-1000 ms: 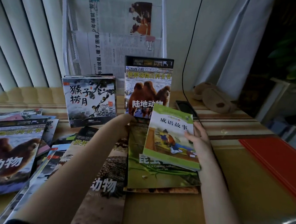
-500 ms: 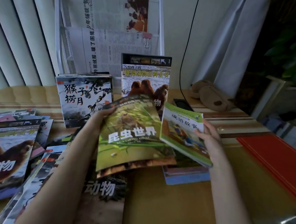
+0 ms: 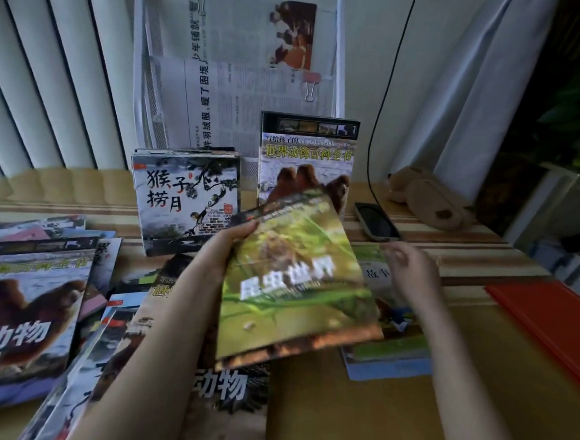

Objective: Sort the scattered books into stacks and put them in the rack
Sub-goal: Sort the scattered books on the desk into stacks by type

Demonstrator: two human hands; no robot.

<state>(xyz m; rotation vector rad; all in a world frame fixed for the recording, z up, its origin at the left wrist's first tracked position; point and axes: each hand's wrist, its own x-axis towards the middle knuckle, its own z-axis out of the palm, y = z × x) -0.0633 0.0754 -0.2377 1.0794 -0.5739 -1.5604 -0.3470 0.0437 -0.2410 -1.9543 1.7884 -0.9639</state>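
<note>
A: Left hand (image 3: 226,249) pinches the green insect book (image 3: 294,285) by one top corner, lifted mid-table. Right hand (image 3: 412,273) loose, fingers spread, holding nothing.

B: Risk?

A: Corner-only grip; book may sag, slip onto the scattered books (image 3: 18,304) near the left edge, short of the rack (image 3: 341,51).

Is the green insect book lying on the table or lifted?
Lifted. The left hand grips the green insect book at its left edge, tilted above the books below.
</note>
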